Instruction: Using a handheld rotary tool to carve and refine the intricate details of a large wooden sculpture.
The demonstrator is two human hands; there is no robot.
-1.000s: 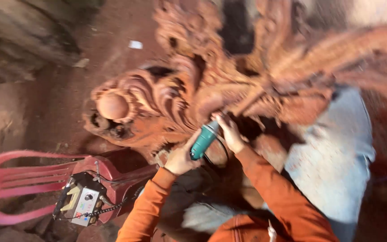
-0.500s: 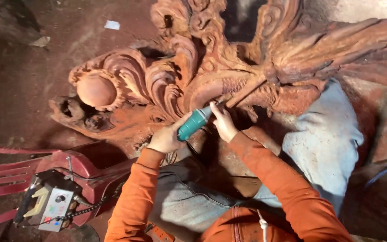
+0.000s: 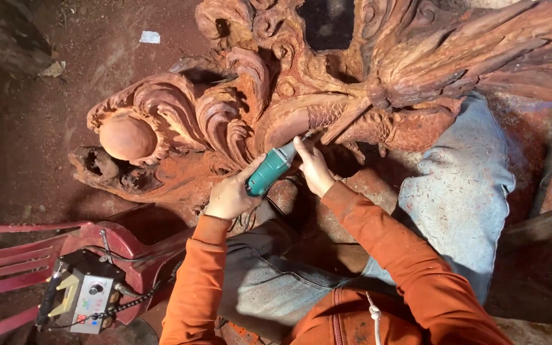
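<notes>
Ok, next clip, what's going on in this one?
A person in orange sleeves and jeans is working on a large reddish wood carving full of swirls and scales. The left hand grips the body of a teal handheld rotary tool, while the right hand steadies its front end against the carving. To the left, a small control box sits on a red plastic chair.

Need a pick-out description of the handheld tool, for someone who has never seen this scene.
Start at the big reddish carved wood sculpture filling the top. Below its middle, the left hand and right hand meet on the rotary tool. It is the only teal thing among red-brown wood and orange sleeves.
</notes>
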